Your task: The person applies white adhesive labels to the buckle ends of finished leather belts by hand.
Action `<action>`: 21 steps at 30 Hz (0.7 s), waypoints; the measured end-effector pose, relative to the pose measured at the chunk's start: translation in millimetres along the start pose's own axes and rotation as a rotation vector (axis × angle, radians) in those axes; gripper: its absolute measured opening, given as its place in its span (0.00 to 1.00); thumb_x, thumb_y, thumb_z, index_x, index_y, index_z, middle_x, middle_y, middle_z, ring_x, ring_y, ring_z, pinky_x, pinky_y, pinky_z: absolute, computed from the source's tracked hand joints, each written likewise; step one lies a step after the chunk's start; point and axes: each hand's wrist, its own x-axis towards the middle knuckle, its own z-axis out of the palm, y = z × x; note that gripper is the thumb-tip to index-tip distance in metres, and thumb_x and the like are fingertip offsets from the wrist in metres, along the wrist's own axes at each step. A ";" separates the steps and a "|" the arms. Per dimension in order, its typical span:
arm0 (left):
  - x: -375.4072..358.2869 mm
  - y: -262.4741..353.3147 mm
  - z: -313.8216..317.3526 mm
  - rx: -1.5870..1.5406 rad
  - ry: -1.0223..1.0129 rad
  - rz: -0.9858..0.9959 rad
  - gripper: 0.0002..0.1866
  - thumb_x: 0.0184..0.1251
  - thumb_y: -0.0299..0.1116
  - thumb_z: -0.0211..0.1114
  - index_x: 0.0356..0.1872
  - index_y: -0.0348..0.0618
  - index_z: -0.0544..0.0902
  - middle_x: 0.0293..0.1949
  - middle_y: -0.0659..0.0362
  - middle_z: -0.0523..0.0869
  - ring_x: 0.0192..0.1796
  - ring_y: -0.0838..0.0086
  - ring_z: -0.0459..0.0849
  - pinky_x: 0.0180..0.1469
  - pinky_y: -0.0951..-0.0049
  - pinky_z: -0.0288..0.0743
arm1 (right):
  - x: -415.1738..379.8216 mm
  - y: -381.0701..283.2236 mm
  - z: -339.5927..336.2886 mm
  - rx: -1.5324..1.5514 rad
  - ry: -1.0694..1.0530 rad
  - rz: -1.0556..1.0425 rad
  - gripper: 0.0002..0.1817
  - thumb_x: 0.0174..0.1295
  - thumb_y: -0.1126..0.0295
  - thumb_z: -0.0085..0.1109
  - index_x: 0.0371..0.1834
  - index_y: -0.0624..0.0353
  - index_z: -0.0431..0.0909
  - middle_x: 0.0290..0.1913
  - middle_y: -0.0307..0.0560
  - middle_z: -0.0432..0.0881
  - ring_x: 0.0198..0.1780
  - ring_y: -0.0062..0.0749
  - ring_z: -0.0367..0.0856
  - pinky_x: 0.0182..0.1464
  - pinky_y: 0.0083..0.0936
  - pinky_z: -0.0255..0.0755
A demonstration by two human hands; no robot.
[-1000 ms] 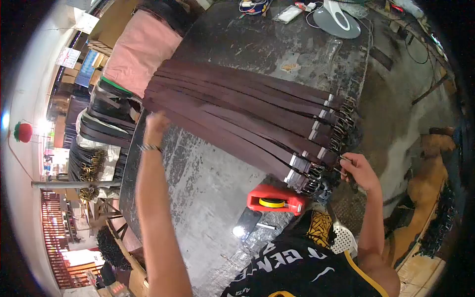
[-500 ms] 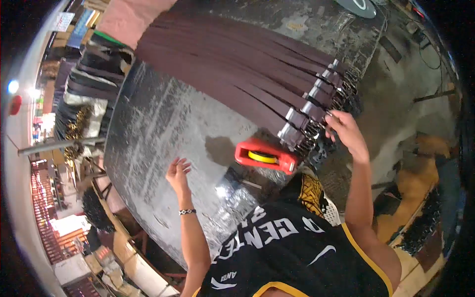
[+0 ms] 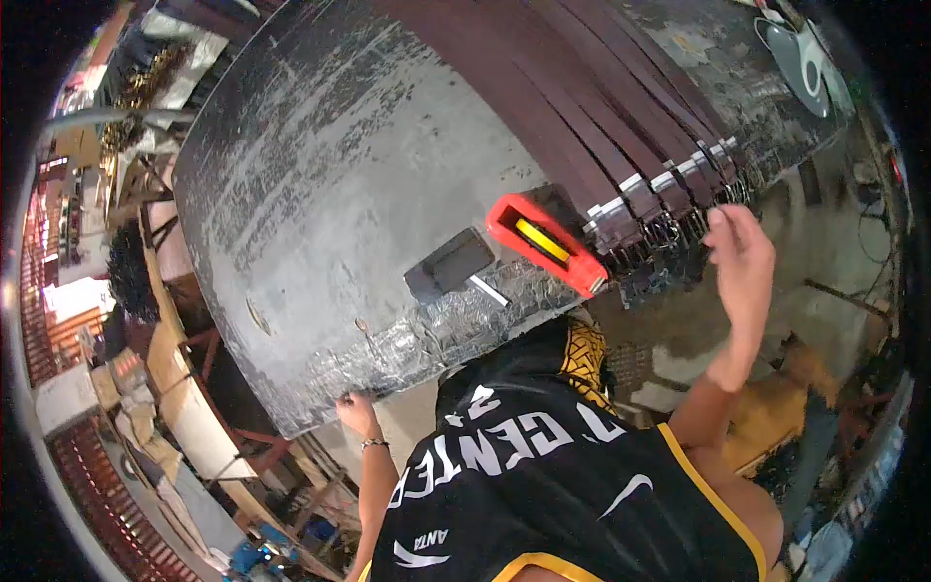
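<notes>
Long dark-brown straps (image 3: 572, 107) lie side by side across the table, their near ends bound with silvery pieces (image 3: 635, 184). Metal hooks (image 3: 664, 233) hang in a row from those ends, over the table's edge. My right hand (image 3: 745, 257) is at the right end of the hooks, fingers bent and tips together; what they pinch, if anything, is hidden. Down at the table's near edge is my left hand (image 3: 359, 415), its fingers curled by a small dark spot that I cannot make out. A red tape dispenser (image 3: 548, 244) with a yellow core sits beside the hooks.
The worn grey table (image 3: 320, 204) has a dark rectangular block (image 3: 451, 264) and a short white stick (image 3: 488, 290) on it. A grey oval object (image 3: 800, 73) lies at the far right corner. Wooden shelving (image 3: 199, 407) stands to the left.
My left hand has dropped from above the tabletop to its near edge, its fingers curling. My right hand has shifted along the hooks to their right end. The view has turned.
</notes>
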 end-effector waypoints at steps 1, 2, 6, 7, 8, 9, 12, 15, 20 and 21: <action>-16.3 -17.2 -1.4 0.077 0.003 -0.016 0.24 0.66 0.36 0.60 0.58 0.29 0.76 0.53 0.37 0.81 0.55 0.44 0.80 0.58 0.53 0.72 | -0.9 -18.8 13.3 0.088 -0.056 -0.051 0.10 0.69 0.65 0.58 0.41 0.61 0.81 0.24 0.37 0.78 0.29 0.16 0.72 0.32 0.21 0.67; -29.6 -31.4 1.3 0.151 0.005 -0.031 0.24 0.67 0.37 0.60 0.59 0.30 0.76 0.54 0.37 0.80 0.56 0.43 0.79 0.58 0.52 0.72 | -1.0 -28.9 26.8 0.062 -0.139 -0.186 0.10 0.69 0.66 0.58 0.40 0.62 0.81 0.24 0.39 0.77 0.29 0.16 0.71 0.32 0.21 0.67; -67.3 -80.3 24.9 0.098 0.063 -0.012 0.25 0.70 0.39 0.59 0.61 0.30 0.74 0.53 0.35 0.80 0.55 0.43 0.79 0.58 0.52 0.72 | -35.2 -106.4 82.4 -0.053 -0.461 -0.439 0.09 0.66 0.67 0.60 0.37 0.63 0.79 0.28 0.55 0.81 0.27 0.42 0.82 0.32 0.32 0.72; -71.4 -89.7 30.8 -0.008 -0.024 -0.078 0.24 0.70 0.39 0.59 0.60 0.29 0.75 0.52 0.37 0.81 0.53 0.46 0.81 0.56 0.54 0.73 | -46.2 -111.8 103.7 0.024 -0.481 -0.563 0.09 0.66 0.66 0.59 0.35 0.62 0.79 0.29 0.57 0.82 0.31 0.51 0.83 0.33 0.37 0.73; -74.4 -98.5 38.3 -0.122 -0.105 -0.148 0.24 0.70 0.38 0.58 0.58 0.28 0.75 0.50 0.38 0.82 0.51 0.48 0.82 0.54 0.55 0.75 | -59.6 -124.7 116.7 -0.006 -0.579 -0.565 0.10 0.66 0.66 0.59 0.36 0.62 0.79 0.29 0.57 0.82 0.32 0.52 0.83 0.34 0.38 0.73; -79.2 -108.7 42.3 -0.241 -0.175 -0.226 0.23 0.70 0.38 0.58 0.57 0.27 0.76 0.48 0.39 0.84 0.50 0.51 0.84 0.52 0.57 0.76 | -78.9 -140.7 127.6 -0.038 -0.686 -0.576 0.10 0.65 0.65 0.59 0.37 0.62 0.79 0.29 0.57 0.81 0.33 0.53 0.83 0.35 0.39 0.73; -90.5 -116.4 39.2 -0.765 -0.765 -0.564 0.17 0.69 0.36 0.58 0.45 0.28 0.81 0.33 0.53 0.86 0.33 0.70 0.83 0.37 0.69 0.76 | -146.3 -164.2 171.8 -0.196 -0.856 -0.725 0.12 0.65 0.62 0.59 0.40 0.61 0.79 0.30 0.56 0.81 0.35 0.53 0.82 0.37 0.41 0.73; -100.9 -179.8 33.8 -0.919 -0.742 -0.563 0.15 0.67 0.37 0.60 0.35 0.32 0.84 0.25 0.58 0.83 0.26 0.76 0.80 0.29 0.73 0.73 | -245.3 -201.6 259.0 -0.397 -1.148 -1.080 0.14 0.65 0.60 0.58 0.42 0.60 0.80 0.33 0.57 0.83 0.36 0.54 0.82 0.39 0.42 0.74; -130.8 -309.5 43.5 -1.149 -0.349 -1.013 0.12 0.65 0.35 0.59 0.33 0.35 0.84 0.25 0.57 0.84 0.24 0.75 0.83 0.24 0.72 0.75 | -401.3 -262.6 336.5 -0.574 -1.596 -1.176 0.17 0.63 0.62 0.61 0.49 0.63 0.80 0.39 0.60 0.85 0.38 0.54 0.84 0.42 0.40 0.76; -139.6 -335.9 43.8 -1.152 -0.303 -1.083 0.12 0.66 0.35 0.59 0.36 0.36 0.84 0.27 0.57 0.86 0.24 0.76 0.83 0.25 0.74 0.76 | -433.9 -275.4 352.6 -0.592 -1.648 -1.268 0.17 0.62 0.62 0.61 0.48 0.63 0.81 0.38 0.60 0.85 0.37 0.53 0.84 0.41 0.40 0.76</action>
